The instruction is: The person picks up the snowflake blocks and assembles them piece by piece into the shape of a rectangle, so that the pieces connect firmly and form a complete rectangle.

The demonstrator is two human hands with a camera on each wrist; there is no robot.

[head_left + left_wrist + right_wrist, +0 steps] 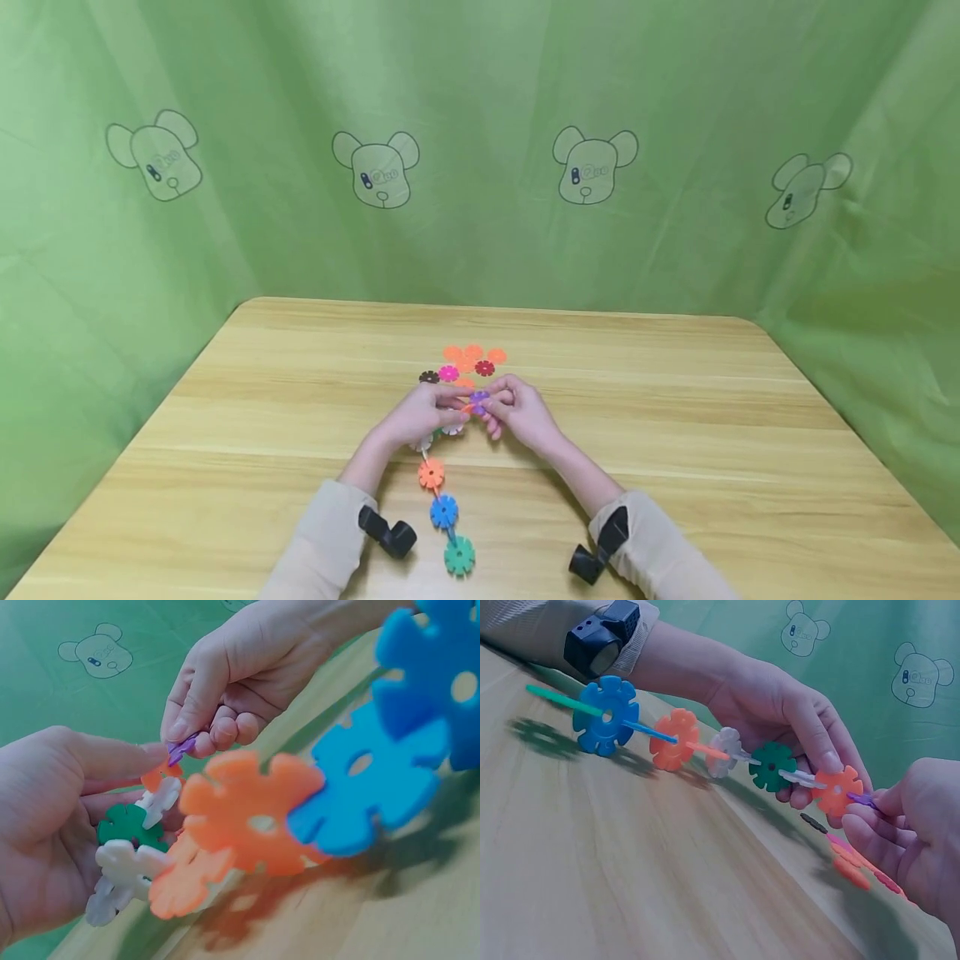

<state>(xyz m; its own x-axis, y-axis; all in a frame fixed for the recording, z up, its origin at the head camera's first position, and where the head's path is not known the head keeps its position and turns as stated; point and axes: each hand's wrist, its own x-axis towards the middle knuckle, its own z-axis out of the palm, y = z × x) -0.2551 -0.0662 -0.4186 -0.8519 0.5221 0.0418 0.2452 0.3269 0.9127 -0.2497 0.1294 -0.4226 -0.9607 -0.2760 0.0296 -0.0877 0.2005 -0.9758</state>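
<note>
A chain of slotted flower-shaped plastic discs hangs from my left hand (422, 415), which pinches the orange disc (835, 790) at its upper end. My right hand (527, 417) pinches a purple disc (864, 800) between thumb and fingers. The purple disc's edge meets the orange one; how deep it sits in the slot I cannot tell. Below the left palm the chain runs through a green disc (772, 766) and white discs (131, 862). Further along come an orange disc (431, 474), a blue disc (444, 511) and the green end disc (460, 556), nearest me.
Beyond the hands lie loose discs on the wooden table (675, 433): several orange ones (473, 352), a dark red one (485, 367), a pink one (448, 373) and a dark brown one (429, 377). A green curtain (480, 258) encloses the table's back and sides.
</note>
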